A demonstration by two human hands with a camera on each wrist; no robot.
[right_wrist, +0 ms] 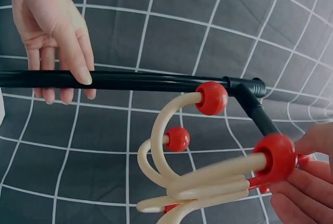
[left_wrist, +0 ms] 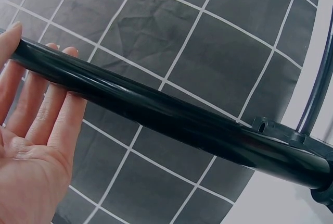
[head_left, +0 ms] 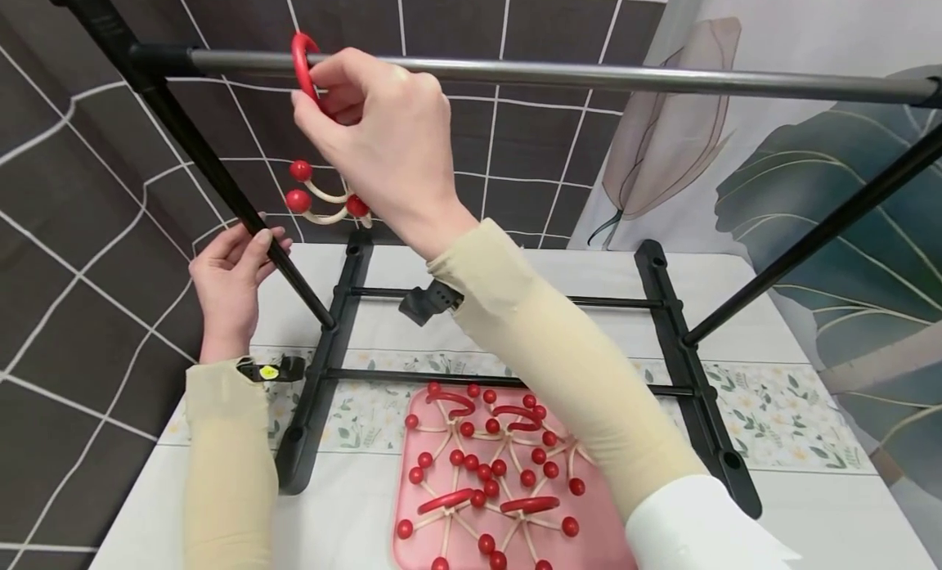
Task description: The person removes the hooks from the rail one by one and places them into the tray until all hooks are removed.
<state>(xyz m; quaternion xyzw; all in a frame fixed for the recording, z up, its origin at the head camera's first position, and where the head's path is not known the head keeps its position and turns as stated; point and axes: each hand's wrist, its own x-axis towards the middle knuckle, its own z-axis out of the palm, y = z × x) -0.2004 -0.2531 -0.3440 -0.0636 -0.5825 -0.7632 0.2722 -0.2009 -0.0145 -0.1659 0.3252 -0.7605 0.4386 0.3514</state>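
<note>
My right hand (head_left: pixel 390 120) pinches the red hook (head_left: pixel 300 59) of a multi-prong hanger at the left end of the rack's grey top rail (head_left: pixel 515 69). The hook loops over the rail. Below it hang the hanger's cream curved prongs (head_left: pixel 324 218), tipped with red balls (right_wrist: pixel 212 98); the wrist partly hides them in the head view. My left hand (head_left: pixel 231 267) holds the rack's black slanted left post (left_wrist: pixel 145 101), its thumb in front and fingers behind.
A pink tray (head_left: pixel 611 545) with several similar hangers stands on the white table (head_left: pixel 331 513), in front of the rack. The rack's black feet (head_left: pixel 302 439) and crossbars (head_left: pixel 441 378) frame the tabletop. A dark gridded cloth (head_left: pixel 88 325) hangs at left and behind, a leaf-patterned curtain (head_left: pixel 832 251) at right.
</note>
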